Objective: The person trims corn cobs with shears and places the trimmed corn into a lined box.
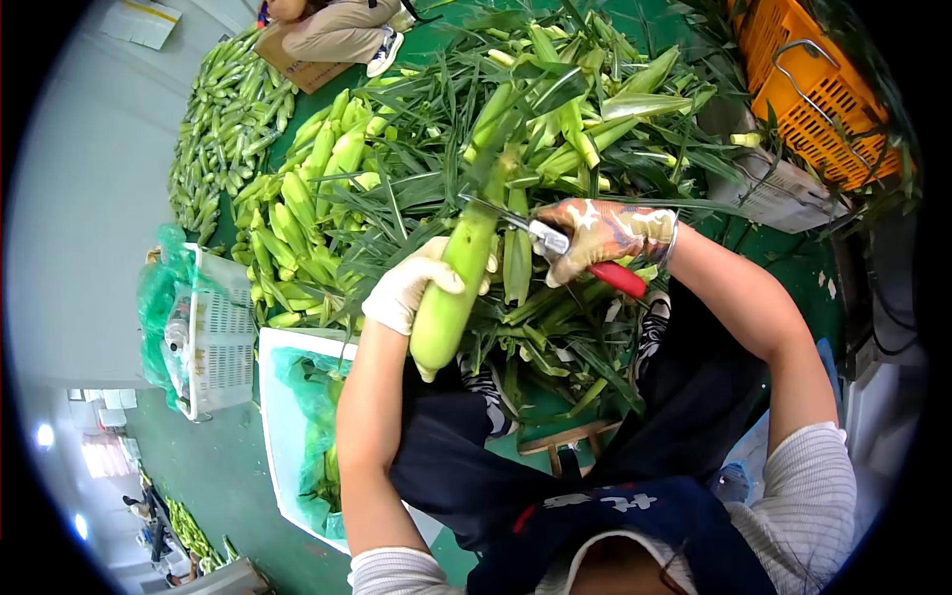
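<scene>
My left hand (415,283), in a white glove, is wrapped round an ear of corn in its green husk (453,296). The ear is tilted, its leafy tip pointing up and away from me. In a patterned, stained glove, my right hand (587,238) grips red-handled pruning shears (550,238). Their blades reach across the husk's upper end, which is smeared by motion; whether they touch it I cannot tell. Beyond both hands lies a heap of leaves and unhusked corn (595,124). Trimmed ears (297,213) are piled left of it.
A foam box (281,446) lined with green plastic stands by my left leg. Left of it is a white basket (226,342). An orange crate (793,79) sits at the upper right. Another person (342,35) sits beyond, near a second pile of ears (223,124).
</scene>
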The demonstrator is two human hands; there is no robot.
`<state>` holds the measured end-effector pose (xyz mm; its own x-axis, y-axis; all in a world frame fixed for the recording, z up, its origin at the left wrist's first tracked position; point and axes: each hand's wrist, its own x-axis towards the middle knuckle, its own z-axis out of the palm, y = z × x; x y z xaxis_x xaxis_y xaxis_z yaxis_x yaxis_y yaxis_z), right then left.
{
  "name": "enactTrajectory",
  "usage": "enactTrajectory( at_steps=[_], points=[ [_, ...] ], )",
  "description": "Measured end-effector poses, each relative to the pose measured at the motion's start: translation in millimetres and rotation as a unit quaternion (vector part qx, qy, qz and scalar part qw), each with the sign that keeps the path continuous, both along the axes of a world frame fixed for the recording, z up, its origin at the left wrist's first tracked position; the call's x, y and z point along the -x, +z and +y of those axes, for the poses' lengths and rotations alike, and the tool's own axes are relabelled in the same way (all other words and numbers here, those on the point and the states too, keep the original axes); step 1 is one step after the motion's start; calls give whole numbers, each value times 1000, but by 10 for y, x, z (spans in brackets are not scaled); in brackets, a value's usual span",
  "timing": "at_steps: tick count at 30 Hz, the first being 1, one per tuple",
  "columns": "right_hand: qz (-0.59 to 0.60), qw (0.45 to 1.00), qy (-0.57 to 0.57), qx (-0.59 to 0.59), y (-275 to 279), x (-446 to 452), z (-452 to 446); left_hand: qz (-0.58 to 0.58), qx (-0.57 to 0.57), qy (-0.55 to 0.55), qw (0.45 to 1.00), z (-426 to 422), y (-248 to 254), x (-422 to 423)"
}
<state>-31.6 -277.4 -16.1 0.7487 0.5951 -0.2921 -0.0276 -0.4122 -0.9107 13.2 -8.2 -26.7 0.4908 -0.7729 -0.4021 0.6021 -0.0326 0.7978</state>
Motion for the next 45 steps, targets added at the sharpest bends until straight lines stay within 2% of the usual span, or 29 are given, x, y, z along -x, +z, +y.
enactTrajectory(
  at_steps=[1, 2, 3, 5, 6, 7, 9, 10, 12, 14, 17, 19, 21, 23, 24, 25, 27, 29, 30, 32, 33, 35, 37, 38, 39, 40, 41, 42, 45],
  points=[
    [124, 989, -39, -64, -21, 18, -14, -21, 13, -5, 1000, 32, -23, -47],
    [160, 973, -111, -123, -37, 84, 7, -35, 2, 19, 999, 49, 3, -75],
    [219, 923, -213, -235, -130, 100, -32, -50, -10, 43, 998, 65, 66, -93],
    [211, 875, -269, -342, -238, 50, -158, -72, -4, 97, 993, 159, 195, -85],
    [175, 898, -255, -313, -172, 102, -159, -98, -1, 99, 990, 252, 144, -158],
    [199, 929, -231, -208, -112, 64, -136, -125, 4, 103, 987, 297, 136, -218],
    [94, 970, -193, -114, 97, 156, -6, -110, 40, 137, 984, 264, 143, -197],
    [78, 966, -198, -149, 44, 195, 88, -113, 53, 133, 983, 254, 119, -211],
    [-8, 986, -167, 14, -111, 153, 72, -155, 82, 98, 980, 244, 35, -269],
    [-32, 972, -188, 137, 158, 224, 204, -176, 84, 85, 977, 215, 21, -256],
    [-289, 923, -207, 150, 54, 303, 326, -126, 55, 122, 983, 135, 82, -166],
    [-381, 883, -203, 183, 124, 291, 419, -87, -3, 85, 993, 80, 36, -131],
    [-476, 826, -248, 171, -118, 211, 535, -71, -10, 61, 996, -84, -18, -36],
    [-475, 844, -227, 104, 105, 144, 608, -52, -7, 100, 994, -294, -139, 126],
    [-512, 823, -217, 113, 90, 121, 632, 3, 43, 109, 993, -300, -143, 180],
    [-455, 853, -234, 102, 86, 40, 630, -54, 4, 30, 998, -266, -127, 162],
    [-289, 904, -298, 106, 18, -134, 572, -57, 32, -45, 997, -221, -143, 211],
    [-306, 872, -317, 213, 19, -345, 449, -78, -14, -20, 997, -234, -29, 299],
    [-400, 821, -330, 240, -119, -426, 334, -97, 1, -10, 995, -211, 74, 312],
    [-445, 801, -338, 218, -260, -464, 190, -120, -35, 48, 991, -7, 163, 133],
    [-465, 795, -327, 211, -321, -440, 146, -128, -63, 134, 981, 129, 120, -28],
    [-386, 824, -337, 242, -499, -358, 79, -66, -71, 316, 944, 430, 76, -441],
    [-412, 828, -248, 288, -462, -160, 109, -46, -3, 517, 855, 850, -301, -1077],
    [-399, 837, -199, 317, -494, -115, 139, -112, -55, 573, 810, 1099, -534, -1397],
    [-383, 842, -149, 349, -559, -74, 162, -103, -41, 637, 763, 1209, -583, -1619],
    [-401, 823, -161, 368, -713, -6, 155, -99, -28, 696, 711, 1315, -624, -1836],
    [-418, 804, -173, 386, -830, -21, 177, -25, 52, 757, 651, 1309, -582, -2019],
    [-350, 847, -157, 368, -661, -40, 248, -15, 87, 778, 621, 1310, -528, -2149],
    [-357, 849, -159, 355, -707, -101, 290, -24, 233, 787, 570, 1505, -611, -2593]
  ],
)
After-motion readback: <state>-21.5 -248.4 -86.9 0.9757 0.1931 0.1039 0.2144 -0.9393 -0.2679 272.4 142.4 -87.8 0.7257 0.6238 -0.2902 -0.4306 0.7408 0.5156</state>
